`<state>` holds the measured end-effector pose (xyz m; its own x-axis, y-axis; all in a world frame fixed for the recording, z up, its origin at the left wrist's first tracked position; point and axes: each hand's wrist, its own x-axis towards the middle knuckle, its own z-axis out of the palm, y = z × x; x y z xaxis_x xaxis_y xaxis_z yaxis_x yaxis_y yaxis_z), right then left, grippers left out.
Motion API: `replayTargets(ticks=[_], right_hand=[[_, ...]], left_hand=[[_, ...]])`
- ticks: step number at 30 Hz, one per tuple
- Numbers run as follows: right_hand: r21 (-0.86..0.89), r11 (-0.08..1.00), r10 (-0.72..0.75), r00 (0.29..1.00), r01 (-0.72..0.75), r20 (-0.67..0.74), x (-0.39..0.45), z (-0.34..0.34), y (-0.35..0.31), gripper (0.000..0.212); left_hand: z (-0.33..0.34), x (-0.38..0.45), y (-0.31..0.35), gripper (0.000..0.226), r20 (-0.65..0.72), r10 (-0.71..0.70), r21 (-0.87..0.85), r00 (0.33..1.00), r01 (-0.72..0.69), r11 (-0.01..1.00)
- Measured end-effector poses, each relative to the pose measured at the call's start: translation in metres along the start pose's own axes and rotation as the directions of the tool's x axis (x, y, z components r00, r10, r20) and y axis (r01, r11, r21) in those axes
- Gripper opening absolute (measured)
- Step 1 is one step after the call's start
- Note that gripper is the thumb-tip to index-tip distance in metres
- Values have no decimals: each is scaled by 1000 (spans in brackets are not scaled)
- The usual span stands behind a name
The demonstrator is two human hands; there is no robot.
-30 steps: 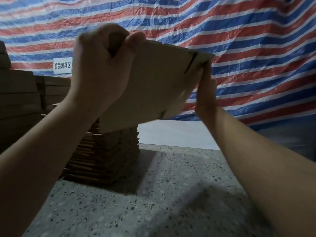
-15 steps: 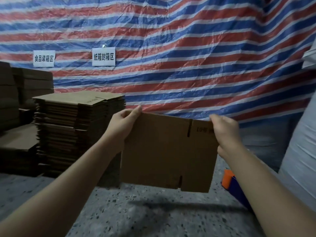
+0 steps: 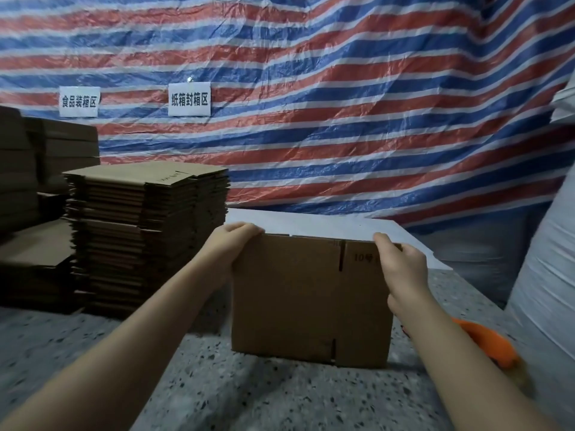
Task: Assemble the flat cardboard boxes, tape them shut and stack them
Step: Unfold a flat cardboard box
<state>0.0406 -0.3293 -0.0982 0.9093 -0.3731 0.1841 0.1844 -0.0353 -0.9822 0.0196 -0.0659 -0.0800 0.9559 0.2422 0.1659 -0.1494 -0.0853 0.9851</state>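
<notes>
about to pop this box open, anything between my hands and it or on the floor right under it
Nothing visible. The left hand and right hand already grip the flat box by its top corners, and the floor below looks bare.

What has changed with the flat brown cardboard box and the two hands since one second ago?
The flat brown cardboard box came down from face height to stand upright, low over the speckled floor. The left hand and right hand kept gripping its top corners. It stays unopened.
</notes>
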Motion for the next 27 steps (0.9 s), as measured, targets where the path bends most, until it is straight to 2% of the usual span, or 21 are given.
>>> replayTargets(ticks=[4,10,12,14,17,21,23,25,27], right_hand=[[-13,999,47,998,-48,-43,-3,2,0,39],[-13,997,81,996,-81,-26,-9,3,-1,42],[-23,997,79,996,-78,33,-10,0,-2,43],[0,995,101,976,-103,195,-9,-6,-6,37],[52,984,128,880,-170,457,-9,-12,-9,45],[108,987,45,841,-123,539,-5,-18,-1,49],[105,988,33,830,-110,557,-5,-17,-1,49],[135,975,73,834,-174,548,-5,-13,-2,53],[198,953,101,854,-231,511,-5,-11,1,61]], left_hand=[[8,2,8,18,4,-119,14,993,119,993],[2,-13,17,32,142,-184,33,973,181,983],[5,-17,20,29,152,-186,17,971,186,982],[11,-21,23,27,169,-167,-54,971,178,983],[24,-34,23,24,234,-177,-170,956,220,961],[26,-40,-1,40,187,-82,-280,979,133,951],[26,-44,-11,50,172,-105,-319,980,156,935],[31,-48,-16,56,182,-154,-307,971,205,929],[36,-48,-17,62,186,-145,-293,972,196,936]])
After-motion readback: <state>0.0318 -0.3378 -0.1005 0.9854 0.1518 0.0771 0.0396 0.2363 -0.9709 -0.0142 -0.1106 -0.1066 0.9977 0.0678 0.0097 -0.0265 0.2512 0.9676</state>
